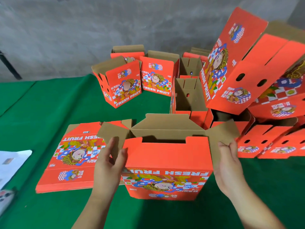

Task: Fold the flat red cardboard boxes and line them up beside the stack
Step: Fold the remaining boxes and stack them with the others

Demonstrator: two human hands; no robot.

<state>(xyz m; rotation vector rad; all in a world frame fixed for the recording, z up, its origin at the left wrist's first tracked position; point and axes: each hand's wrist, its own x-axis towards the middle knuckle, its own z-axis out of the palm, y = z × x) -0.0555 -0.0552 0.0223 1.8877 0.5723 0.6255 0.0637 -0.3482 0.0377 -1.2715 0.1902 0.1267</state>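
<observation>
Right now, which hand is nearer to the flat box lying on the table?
Left. The left hand is beside the flat box; the right hand is across the open box.

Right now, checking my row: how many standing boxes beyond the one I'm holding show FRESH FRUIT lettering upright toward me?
2: the left box, tilted, and the middle box beside it, both beyond the held box. Boxes behind them may hide theirs.
</observation>
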